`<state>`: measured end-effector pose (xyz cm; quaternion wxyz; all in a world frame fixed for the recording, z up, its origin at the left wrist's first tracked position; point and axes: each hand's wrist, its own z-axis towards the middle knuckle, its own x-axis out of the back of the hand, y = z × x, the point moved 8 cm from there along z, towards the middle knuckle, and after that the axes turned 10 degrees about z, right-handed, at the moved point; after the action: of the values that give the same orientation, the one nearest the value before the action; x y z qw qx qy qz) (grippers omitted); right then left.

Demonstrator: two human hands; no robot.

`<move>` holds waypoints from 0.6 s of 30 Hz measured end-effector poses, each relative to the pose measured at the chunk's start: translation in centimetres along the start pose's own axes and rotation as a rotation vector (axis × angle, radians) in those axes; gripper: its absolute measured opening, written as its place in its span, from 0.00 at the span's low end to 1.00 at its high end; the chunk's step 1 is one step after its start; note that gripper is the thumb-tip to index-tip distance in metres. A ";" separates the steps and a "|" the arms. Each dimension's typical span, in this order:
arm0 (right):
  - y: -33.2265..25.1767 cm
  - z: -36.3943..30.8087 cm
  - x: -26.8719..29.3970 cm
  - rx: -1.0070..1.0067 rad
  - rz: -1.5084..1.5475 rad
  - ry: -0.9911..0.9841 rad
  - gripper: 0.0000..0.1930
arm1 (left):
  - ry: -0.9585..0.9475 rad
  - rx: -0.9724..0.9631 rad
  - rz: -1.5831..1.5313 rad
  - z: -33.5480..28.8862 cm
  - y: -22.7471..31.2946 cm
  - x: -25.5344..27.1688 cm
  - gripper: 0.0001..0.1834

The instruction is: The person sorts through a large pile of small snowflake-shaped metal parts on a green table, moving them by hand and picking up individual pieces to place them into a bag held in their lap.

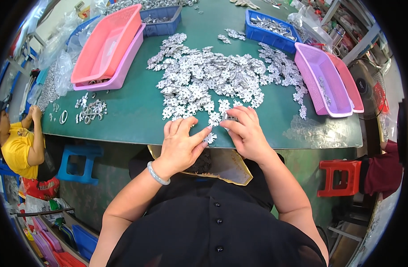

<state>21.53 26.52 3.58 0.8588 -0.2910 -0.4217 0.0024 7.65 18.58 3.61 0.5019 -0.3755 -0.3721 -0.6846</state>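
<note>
A large heap of flat silver metal pieces (213, 73) with jagged, lobed outlines lies on the green table in front of me. My left hand (181, 141), with a pale bangle at the wrist, rests palm down at the table's near edge. Its fingers are apart, and the index fingertip reaches a few loose silver pieces (210, 138) between my hands. Close beside it, my right hand (248, 134) is closed with thumb and fingers around a small shiny metal part (231, 116), whose exact kind I cannot make out. The fingers partly cover it.
Stacked pink baskets (107, 44) stand at left, a lilac basket (322, 80) at right. Blue bins (271, 33) of metal parts are farther back. Rings and small parts (92, 111) lie at left. A yellow-edged tray (233, 167) sits below the table edge. A person in yellow (23, 147) works at left.
</note>
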 end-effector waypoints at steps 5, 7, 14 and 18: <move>0.8 0.3 -0.1 -0.019 0.046 0.103 0.11 | 0.138 -0.075 -0.062 0.0 0.0 0.9 0.19; 0.6 0.0 0.2 0.025 0.065 0.136 0.11 | 0.182 -0.041 -0.097 -0.2 -0.5 0.8 0.18; -2.3 -0.1 -0.4 0.180 0.048 -0.096 0.13 | 0.237 0.100 -0.053 -0.7 -1.8 0.6 0.17; 0.3 -1.1 2.7 0.037 0.143 0.172 0.13 | 0.173 0.099 0.002 0.1 -1.1 0.5 0.18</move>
<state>24.12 26.90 4.84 0.8947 -0.3034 -0.3244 0.0466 6.47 18.71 3.90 0.5509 -0.2902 -0.3603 -0.6947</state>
